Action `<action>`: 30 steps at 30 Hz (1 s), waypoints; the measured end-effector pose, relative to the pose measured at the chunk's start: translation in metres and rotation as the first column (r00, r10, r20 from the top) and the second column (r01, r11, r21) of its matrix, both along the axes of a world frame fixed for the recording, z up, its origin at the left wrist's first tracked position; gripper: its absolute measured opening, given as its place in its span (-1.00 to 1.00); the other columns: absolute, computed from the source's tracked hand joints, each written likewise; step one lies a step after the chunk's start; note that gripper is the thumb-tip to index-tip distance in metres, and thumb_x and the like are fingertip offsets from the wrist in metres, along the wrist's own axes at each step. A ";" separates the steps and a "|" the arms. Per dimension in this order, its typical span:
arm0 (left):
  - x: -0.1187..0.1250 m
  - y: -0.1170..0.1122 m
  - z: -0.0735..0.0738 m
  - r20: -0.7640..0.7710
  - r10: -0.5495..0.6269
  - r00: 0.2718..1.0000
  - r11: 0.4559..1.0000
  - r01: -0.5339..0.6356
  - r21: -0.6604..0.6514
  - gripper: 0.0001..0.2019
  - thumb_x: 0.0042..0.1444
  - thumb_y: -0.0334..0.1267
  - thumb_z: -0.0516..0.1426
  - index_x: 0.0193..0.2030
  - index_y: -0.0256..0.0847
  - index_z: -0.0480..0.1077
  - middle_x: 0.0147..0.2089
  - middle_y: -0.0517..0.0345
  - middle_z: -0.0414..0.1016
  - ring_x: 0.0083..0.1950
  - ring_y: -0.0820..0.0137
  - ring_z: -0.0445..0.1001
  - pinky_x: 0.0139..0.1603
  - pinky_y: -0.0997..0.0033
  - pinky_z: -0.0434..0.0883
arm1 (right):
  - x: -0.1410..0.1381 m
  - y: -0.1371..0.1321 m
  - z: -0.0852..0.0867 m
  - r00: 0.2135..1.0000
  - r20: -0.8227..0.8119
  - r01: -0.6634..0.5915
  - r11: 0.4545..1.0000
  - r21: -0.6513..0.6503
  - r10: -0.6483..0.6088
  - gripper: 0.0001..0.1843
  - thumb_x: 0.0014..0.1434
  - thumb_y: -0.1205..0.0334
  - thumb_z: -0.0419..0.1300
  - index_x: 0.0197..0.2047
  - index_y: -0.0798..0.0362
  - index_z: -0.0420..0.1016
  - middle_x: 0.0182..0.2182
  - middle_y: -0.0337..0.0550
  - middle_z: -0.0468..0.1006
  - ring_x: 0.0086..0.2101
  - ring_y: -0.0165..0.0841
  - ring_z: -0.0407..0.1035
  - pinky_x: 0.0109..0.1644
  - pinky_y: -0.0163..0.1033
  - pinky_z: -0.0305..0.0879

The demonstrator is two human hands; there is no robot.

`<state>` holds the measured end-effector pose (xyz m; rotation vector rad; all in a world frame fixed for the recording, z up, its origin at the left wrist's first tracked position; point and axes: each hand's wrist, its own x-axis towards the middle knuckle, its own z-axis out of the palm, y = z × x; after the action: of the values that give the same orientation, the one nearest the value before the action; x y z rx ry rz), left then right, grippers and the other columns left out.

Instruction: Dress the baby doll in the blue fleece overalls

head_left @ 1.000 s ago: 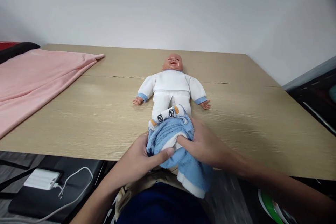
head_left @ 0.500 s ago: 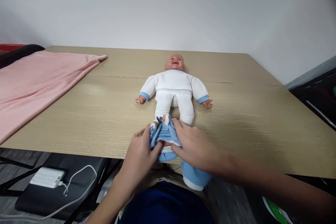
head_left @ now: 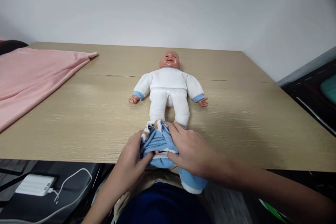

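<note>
A baby doll (head_left: 168,78) in a white top and trousers with blue cuffs lies on its back, its feet toward me. My left hand (head_left: 133,157) pinches one side of a blue fuzzy sock (head_left: 159,141) with a white and orange patterned part. My right hand (head_left: 187,148) grips the opposite side, thumb at the opening's edge. The sock is bunched at the end of the doll's left-hand leg as I see it, and a bit of doll skin shows in the opening. A second blue sock (head_left: 193,181) covers the other foot, past the table edge.
The wooden table (head_left: 231,112) stands against a white wall. A pink cloth (head_left: 39,77) is spread at its left. Below, a white power bank (head_left: 35,184) with a cable rests on a black chair seat (head_left: 23,210). A black case-like object (head_left: 315,94) stands at the right.
The view has shifted slightly, so the doll and table appear further left. Both hands keep their hold on the sock, and less of the doll's skin shows in the opening.
</note>
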<state>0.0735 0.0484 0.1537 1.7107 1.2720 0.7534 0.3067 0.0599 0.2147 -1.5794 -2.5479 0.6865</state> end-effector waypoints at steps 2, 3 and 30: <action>0.001 0.001 -0.008 0.144 0.032 0.989 0.999 -0.028 -0.033 -0.59 0.38 -0.27 0.25 0.32 -0.14 0.39 0.21 -0.03 0.61 0.24 0.07 0.57 0.27 0.10 0.49 | 0.001 0.001 -0.003 0.999 -0.039 0.006 1.000 0.001 -0.006 -0.25 0.38 0.21 0.24 0.56 0.19 0.22 0.30 0.34 0.56 0.06 0.12 0.61 0.03 0.15 0.57; 0.002 0.001 -0.010 0.195 0.050 0.980 0.998 -0.044 -0.037 -0.59 0.39 -0.29 0.25 0.33 -0.14 0.38 0.22 -0.01 0.59 0.26 0.10 0.56 0.29 0.14 0.48 | 0.002 0.001 -0.004 0.998 -0.068 0.017 1.000 -0.005 -0.018 -0.25 0.37 0.24 0.24 0.56 0.17 0.22 0.33 0.33 0.54 0.09 0.12 0.61 0.06 0.15 0.57; -0.029 0.056 0.001 0.196 -0.124 0.973 0.992 0.116 0.054 -0.80 0.46 -0.19 0.29 0.14 -0.17 0.54 0.05 0.01 0.63 0.06 0.22 0.58 0.16 0.30 0.48 | 0.014 0.036 -0.022 0.921 -0.390 0.046 0.993 0.106 -0.001 -0.75 0.21 0.37 0.33 -0.09 -0.05 0.40 -0.19 -0.14 0.66 -0.23 -0.18 0.54 -0.08 -0.11 0.45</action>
<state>0.0447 0.1044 0.1549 1.6831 1.0135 0.8607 0.3203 0.0955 0.1931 -1.2827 -2.2305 0.7513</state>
